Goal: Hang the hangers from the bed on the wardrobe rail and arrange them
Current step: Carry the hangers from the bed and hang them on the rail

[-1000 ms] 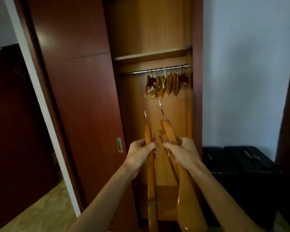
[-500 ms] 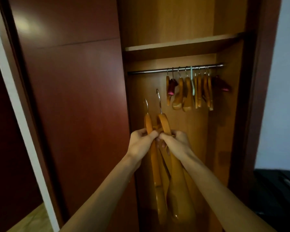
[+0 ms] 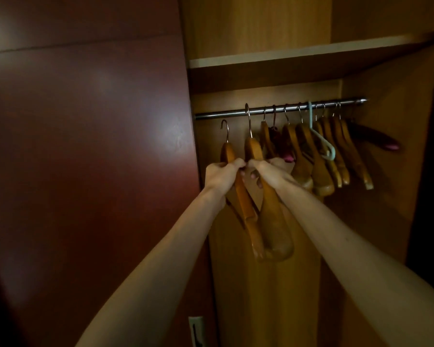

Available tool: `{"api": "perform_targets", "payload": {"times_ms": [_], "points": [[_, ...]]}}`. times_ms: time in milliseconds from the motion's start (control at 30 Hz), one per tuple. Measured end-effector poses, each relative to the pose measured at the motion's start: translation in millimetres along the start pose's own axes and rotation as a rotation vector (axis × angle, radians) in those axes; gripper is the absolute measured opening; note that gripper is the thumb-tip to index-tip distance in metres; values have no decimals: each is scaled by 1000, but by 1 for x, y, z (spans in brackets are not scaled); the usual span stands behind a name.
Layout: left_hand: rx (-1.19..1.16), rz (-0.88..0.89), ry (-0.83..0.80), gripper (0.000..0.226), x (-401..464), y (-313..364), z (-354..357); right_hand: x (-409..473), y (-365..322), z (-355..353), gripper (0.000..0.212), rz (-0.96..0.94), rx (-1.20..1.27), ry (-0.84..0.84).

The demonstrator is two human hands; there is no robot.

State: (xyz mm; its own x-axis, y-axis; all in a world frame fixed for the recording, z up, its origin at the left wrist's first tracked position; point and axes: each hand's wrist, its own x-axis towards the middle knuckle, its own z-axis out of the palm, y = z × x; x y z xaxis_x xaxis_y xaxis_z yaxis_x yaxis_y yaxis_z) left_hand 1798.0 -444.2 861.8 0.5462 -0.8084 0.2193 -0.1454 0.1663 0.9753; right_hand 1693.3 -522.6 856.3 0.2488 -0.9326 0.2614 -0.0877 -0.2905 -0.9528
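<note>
My left hand (image 3: 222, 175) grips a wooden hanger (image 3: 244, 209) whose metal hook hangs free just below the steel wardrobe rail (image 3: 281, 109). Beside it, touching fingertips, my right hand (image 3: 269, 171) holds a second, broader wooden hanger (image 3: 273, 221); its hook reaches up across the rail's left part, and I cannot tell whether it rests on it. Several wooden hangers (image 3: 318, 151) hang bunched on the rail's right half, along with a pale green plastic hanger (image 3: 322, 141) and a dark one with a pink tip (image 3: 376, 140).
A dark red sliding door (image 3: 85, 159) covers the wardrobe's left side, its handle low down. A wooden shelf (image 3: 298, 55) sits just above the rail. The wardrobe's right side wall (image 3: 391, 151) stands close to the last hangers.
I have come closer to the wardrobe and both hands have raised the two hangers from chest height up to the rail's left end.
</note>
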Motion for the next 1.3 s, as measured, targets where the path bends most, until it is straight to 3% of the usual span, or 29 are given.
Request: {"api": "perform_targets", "payload": {"times_ms": [367, 500, 633, 733, 867, 1033, 1233, 1300], "points": [[37, 3, -1, 16, 122, 34, 50, 126, -5, 2, 24, 6, 73, 21], [27, -16, 0, 15, 155, 39, 68, 158, -12, -2, 13, 45, 67, 5], [96, -21, 1, 17, 184, 39, 78, 183, -20, -3, 22, 66, 12, -19], [122, -36, -11, 16, 203, 36, 81, 198, -24, -3, 26, 79, -58, -41], [94, -71, -36, 15, 217, 30, 85, 209, -24, -4, 16, 71, -126, -31], [77, -90, -74, 15, 219, 20, 93, 213, -19, -9, 25, 68, -191, -15], [63, -96, -122, 28, 221, 12, 96, 211, -2, -5, 16, 83, -165, -4], [87, -85, -107, 25, 223, 10, 97, 211, 6, -2, 30, 114, -149, -18]]}}
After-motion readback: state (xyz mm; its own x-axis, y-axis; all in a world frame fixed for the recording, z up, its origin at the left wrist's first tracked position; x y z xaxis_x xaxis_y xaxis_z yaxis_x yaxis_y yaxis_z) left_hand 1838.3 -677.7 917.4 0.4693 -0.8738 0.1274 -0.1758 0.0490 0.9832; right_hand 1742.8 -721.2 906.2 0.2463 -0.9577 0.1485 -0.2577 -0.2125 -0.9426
